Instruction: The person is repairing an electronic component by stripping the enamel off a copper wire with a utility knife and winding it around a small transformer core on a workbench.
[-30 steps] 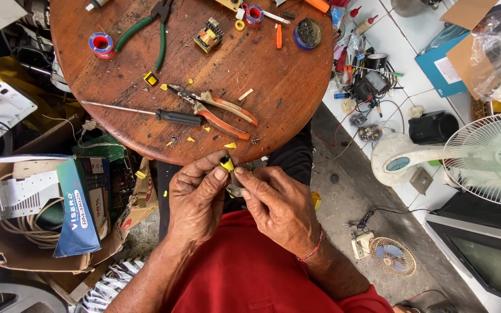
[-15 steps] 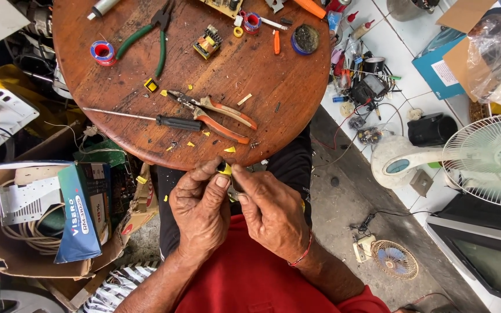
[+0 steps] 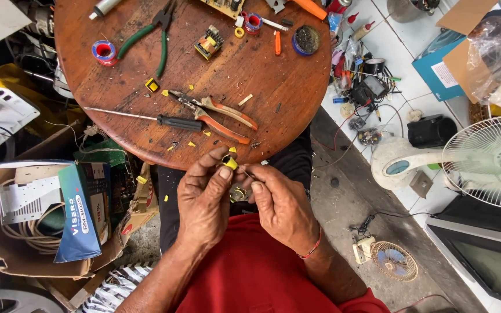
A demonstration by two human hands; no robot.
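My left hand point(image 3: 204, 203) and my right hand point(image 3: 282, 206) meet over my lap, just below the near edge of the round wooden table point(image 3: 285, 98). Between them they grip a small part with yellow tape point(image 3: 229, 162) on it. The left thumb and forefinger pinch its yellow top. My right fingers pinch its lower side, where a thin wire or pin sticks out. The palms hide most of the part.
On the table lie orange-handled pliers point(image 3: 224, 113), a black-handled screwdriver point(image 3: 169, 121), green-handled pliers point(image 3: 152, 35), a small transformer point(image 3: 208, 42), tape rolls and yellow scraps. A box of cables point(image 3: 42, 203) stands left. A white fan point(image 3: 488, 159) and loose electronics lie on the right floor.
Both hands stay together on the small part, with only slight finger shifts. The view has drifted a little, so the table sits higher in the picture.
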